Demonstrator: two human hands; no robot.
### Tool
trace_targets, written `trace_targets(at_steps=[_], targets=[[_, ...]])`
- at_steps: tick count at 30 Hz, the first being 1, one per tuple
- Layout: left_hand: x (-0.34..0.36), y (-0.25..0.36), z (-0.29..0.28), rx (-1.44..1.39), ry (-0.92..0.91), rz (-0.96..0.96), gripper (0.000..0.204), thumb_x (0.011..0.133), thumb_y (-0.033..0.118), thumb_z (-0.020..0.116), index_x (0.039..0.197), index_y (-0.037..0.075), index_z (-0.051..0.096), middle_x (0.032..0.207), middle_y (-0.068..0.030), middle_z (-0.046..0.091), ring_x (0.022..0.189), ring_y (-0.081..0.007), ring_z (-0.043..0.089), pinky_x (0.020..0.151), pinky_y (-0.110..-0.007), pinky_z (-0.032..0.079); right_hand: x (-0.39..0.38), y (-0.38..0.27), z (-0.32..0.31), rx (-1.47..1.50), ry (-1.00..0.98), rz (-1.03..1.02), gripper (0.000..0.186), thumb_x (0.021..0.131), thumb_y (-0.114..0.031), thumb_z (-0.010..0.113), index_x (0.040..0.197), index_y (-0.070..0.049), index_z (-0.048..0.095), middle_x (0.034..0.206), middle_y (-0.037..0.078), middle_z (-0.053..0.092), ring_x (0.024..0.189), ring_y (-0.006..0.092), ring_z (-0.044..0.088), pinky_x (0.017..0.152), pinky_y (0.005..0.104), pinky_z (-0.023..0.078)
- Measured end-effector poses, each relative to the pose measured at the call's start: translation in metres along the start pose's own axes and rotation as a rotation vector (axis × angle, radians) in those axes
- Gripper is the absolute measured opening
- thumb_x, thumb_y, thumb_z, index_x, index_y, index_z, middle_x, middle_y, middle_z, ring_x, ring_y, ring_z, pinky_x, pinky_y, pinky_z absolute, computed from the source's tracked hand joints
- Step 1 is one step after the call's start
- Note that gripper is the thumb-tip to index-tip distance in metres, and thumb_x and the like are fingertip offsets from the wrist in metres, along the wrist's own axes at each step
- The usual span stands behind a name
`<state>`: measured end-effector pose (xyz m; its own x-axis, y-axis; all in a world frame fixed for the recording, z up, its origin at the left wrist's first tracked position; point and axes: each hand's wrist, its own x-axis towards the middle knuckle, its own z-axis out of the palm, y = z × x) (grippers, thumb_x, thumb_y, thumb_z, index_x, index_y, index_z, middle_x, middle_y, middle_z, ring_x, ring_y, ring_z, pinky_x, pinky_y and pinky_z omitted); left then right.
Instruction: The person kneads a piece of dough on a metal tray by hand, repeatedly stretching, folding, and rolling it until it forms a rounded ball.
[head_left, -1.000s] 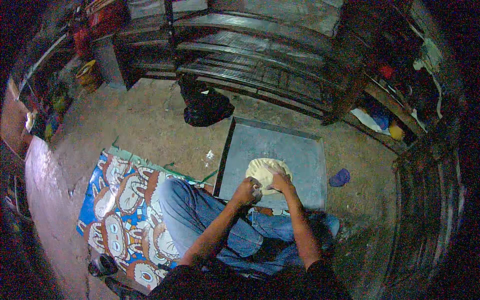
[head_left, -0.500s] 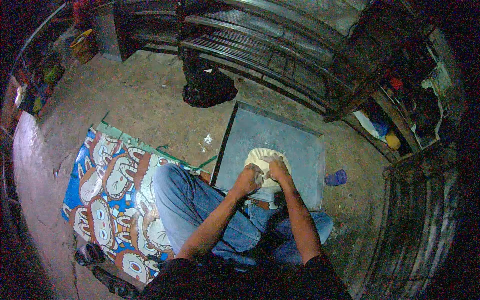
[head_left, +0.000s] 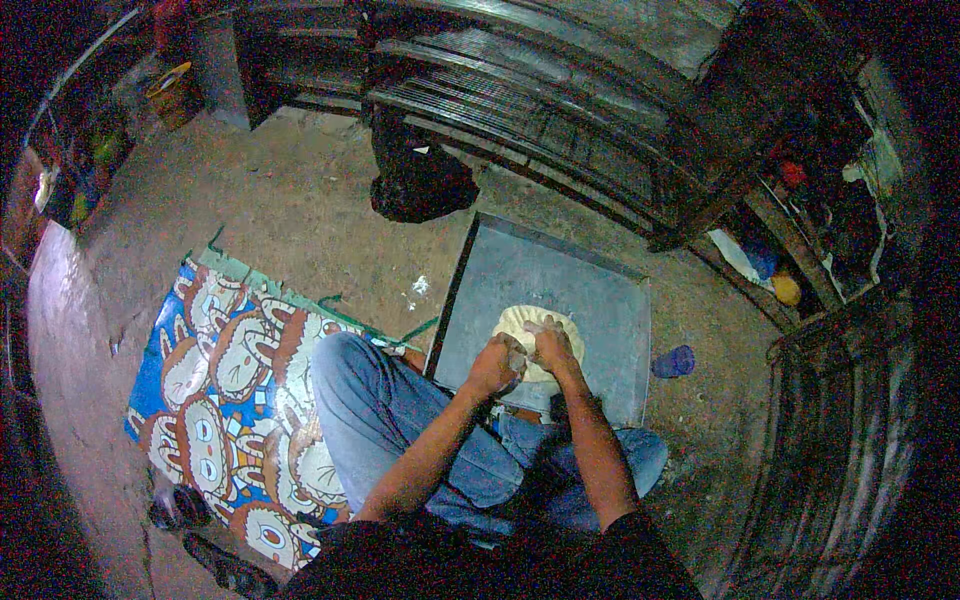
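A round, flat piece of pale dough (head_left: 515, 317) with a ridged, crimped-looking rim lies on a square metal tray (head_left: 540, 262) in front of my crossed legs. My left hand (head_left: 497, 364) is closed at the dough's near left edge, its fingers curled toward the middle. My right hand (head_left: 550, 345) bends over the top of the dough, fingers drawn in and pinching at its surface. Both hands nearly meet near the centre. The exact fingertip contact is too small and dim to make out.
A small purple cup (head_left: 673, 362) stands right of the tray. Beyond the tray sits a black plastic bag (head_left: 425, 185), before a dark slatted rack (head_left: 520, 100). A cartoon-printed mat (head_left: 235, 370) lies left of my knee, with dark sandals (head_left: 228, 565) at its near edge.
The right hand has shifted slightly on the dough, its fingers more drawn in. The left hand stays at the near left edge. The whole view has moved a little.
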<state>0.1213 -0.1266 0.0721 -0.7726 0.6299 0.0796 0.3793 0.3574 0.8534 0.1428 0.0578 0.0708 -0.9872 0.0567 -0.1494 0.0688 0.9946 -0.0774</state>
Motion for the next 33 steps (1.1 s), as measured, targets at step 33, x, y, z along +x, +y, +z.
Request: trace_targets(at_steps=[33], targets=[[0.0,-0.004,-0.006,-0.111,0.032,-0.087,0.04,0.064,0.013,0.081,0.1,0.005,0.066,0.109,-0.0175,0.062,0.102,-0.0374,0.061,0.088,-0.043,0.051,-0.019,-0.034,0.042,0.286,0.25,0.345,0.025,0.084,-0.025,0.061,0.094,-0.006,0.074,0.146,0.002,0.049,0.135,0.0399,0.038,0.1,0.0681,0.034]])
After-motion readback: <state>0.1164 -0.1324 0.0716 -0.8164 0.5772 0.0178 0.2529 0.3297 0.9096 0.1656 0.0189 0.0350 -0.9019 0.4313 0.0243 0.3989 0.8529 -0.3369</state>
